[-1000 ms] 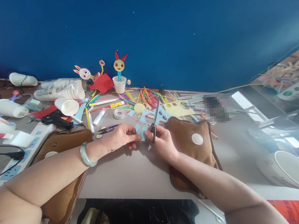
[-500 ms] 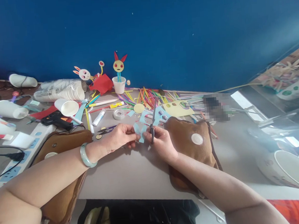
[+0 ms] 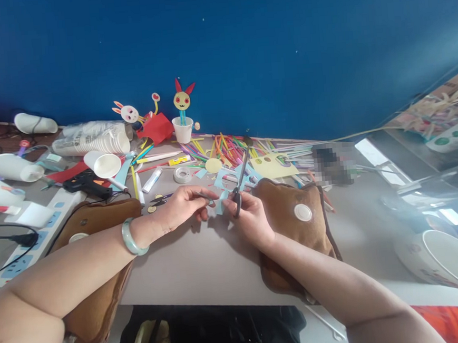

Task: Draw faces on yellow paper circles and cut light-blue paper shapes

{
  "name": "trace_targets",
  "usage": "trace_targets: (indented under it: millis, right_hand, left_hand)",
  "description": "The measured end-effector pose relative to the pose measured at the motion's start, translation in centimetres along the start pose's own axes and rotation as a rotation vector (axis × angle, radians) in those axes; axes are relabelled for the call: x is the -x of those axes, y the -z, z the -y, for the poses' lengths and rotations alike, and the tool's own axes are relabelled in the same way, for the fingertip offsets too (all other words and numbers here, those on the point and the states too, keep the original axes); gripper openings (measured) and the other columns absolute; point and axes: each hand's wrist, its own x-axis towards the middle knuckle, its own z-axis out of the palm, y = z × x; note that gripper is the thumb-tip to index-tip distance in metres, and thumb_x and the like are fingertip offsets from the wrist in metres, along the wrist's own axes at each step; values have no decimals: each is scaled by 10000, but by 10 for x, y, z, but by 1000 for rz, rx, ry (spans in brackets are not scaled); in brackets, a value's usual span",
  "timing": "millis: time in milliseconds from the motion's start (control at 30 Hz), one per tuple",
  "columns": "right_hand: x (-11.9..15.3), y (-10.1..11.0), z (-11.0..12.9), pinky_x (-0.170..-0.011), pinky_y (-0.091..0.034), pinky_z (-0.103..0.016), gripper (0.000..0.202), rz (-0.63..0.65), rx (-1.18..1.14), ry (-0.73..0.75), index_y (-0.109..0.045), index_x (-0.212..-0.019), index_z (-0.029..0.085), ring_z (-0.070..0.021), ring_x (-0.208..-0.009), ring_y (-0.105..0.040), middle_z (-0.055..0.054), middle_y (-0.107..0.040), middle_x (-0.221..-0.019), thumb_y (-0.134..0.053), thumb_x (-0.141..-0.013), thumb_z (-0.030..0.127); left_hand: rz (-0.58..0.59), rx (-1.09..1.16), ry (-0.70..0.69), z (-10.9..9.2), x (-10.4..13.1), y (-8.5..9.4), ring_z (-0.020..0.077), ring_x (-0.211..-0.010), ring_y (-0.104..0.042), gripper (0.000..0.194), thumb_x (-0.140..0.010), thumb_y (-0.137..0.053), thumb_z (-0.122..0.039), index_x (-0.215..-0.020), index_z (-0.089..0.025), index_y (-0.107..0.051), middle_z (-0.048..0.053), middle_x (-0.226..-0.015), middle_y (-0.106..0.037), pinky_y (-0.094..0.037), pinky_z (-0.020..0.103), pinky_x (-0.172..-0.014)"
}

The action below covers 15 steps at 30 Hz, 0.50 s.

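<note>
My left hand [image 3: 184, 208], with a pale green bangle at its wrist, is closed in a pinch on a small paper piece [image 3: 204, 196] seen nearly edge-on. My right hand [image 3: 250, 214] is closed around scissors [image 3: 243, 167], their blades pointing up and away from me. Between its thumb and fingertips it also pinches a small light blue paper piece [image 3: 220, 205]. Both hands hover close together over the grey table. Beyond them lie a blue paper sheet with a round hole [image 3: 229, 178], a cream paper disc [image 3: 213, 166] and a roll of tape [image 3: 182, 174].
Brown cushions [image 3: 298, 240] lie under or beside both forearms. A power strip [image 3: 39, 234], a glue gun [image 3: 87, 185] and paper cups [image 3: 103, 164] crowd the left. Colourful sticks [image 3: 231, 150] and a cup with a paper rabbit [image 3: 183, 128] stand toward the blue wall. A bucket [image 3: 426, 261] is at right.
The light blue paper, earlier spread upright between both hands, now shows as separate pieces, one in each hand. The hands are slightly further apart, and the scissors have tilted to the right.
</note>
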Motion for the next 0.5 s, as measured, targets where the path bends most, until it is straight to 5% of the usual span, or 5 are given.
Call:
trace_targets:
  millis: [200,500]
  right_hand:
    - [0,1,-3,-527,-374,-251,331,2,-62,14,-530,-612,193,-94,-537,-375,48,-442,-561,-756,-714,411]
    - [-1,0,-4,-527,-361,-253,327,10,-75,4,-550,-644,193,-99,-541,-379,48,-450,-561,-760,-708,436]
  left_hand:
    - [19,-20,-41,-6,2,-2,100,-510,-599,153,-786,-599,-205,-926,-156,-636,-13,-637,-644,-491,209,-483]
    - [66,-122,-59,1,2,1,111,-526,-615,241,-812,-705,-373,-885,-170,-597,-25,-575,-630,-491,200,-491]
